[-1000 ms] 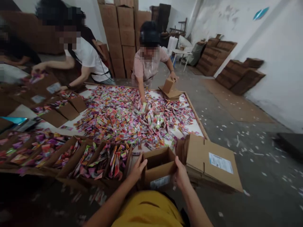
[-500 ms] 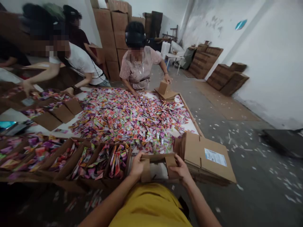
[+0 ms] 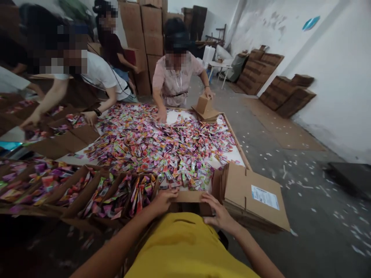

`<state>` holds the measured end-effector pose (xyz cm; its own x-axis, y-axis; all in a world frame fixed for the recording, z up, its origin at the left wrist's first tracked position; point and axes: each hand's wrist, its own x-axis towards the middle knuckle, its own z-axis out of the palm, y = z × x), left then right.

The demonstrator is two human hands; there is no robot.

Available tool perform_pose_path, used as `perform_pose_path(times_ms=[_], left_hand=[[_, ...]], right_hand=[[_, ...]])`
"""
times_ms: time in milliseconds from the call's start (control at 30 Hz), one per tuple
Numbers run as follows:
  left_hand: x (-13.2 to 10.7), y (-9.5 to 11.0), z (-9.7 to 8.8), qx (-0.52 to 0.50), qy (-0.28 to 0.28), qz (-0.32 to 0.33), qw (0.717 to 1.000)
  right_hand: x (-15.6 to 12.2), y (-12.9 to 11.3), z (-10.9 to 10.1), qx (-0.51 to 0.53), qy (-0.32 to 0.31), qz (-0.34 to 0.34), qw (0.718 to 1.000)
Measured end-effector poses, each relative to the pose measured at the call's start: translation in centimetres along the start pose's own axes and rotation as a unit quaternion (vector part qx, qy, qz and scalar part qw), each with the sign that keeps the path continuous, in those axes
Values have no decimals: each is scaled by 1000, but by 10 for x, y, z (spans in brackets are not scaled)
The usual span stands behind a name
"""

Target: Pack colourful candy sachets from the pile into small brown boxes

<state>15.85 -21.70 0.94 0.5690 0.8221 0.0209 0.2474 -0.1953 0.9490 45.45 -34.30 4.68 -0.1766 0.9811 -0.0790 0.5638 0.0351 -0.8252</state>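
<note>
A small brown cardboard box (image 3: 189, 197) sits at the table's near edge against my yellow shirt. My left hand (image 3: 162, 200) curls over the box's left side with its fingers on a flap. My right hand (image 3: 218, 214) lies spread on the right flap, pressing it flat. Beyond the box, a big heap of colourful small packets (image 3: 162, 146) covers the white tabletop.
Several open boxes filled with packets (image 3: 95, 193) line the near left edge. A stack of flat cardboard (image 3: 255, 197) lies at my right. Three other people work at the far and left sides; one holds a small box (image 3: 203, 104). Carton stacks (image 3: 153, 34) stand behind.
The open box I held up by its sides has been turned and lowered toward me. Its flaps are now folded flat under my hands. The person opposite straightened up.
</note>
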Motion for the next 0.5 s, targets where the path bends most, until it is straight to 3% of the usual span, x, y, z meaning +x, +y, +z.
perform_pose_path(times_ms=[100, 133, 233, 367, 433, 500], left_hand=[[-7, 25, 0, 172, -116, -18, 978], [-6, 32, 6, 233, -120, -17, 965], [3, 43, 35, 343, -53, -10, 938], [11, 32, 62, 372, -18, 10, 928], [10, 27, 62, 351, -47, 40, 934], [10, 28, 57, 322, -110, 66, 938]], right_hand=[[12, -5, 10, -99, 66, 3, 993], [19, -6, 16, -129, 95, 12, 987], [33, -9, 37, -207, 158, 53, 964], [29, -6, 60, -264, 184, 44, 946], [21, -6, 66, -272, 193, 44, 942], [17, -8, 65, -262, 193, 46, 944]])
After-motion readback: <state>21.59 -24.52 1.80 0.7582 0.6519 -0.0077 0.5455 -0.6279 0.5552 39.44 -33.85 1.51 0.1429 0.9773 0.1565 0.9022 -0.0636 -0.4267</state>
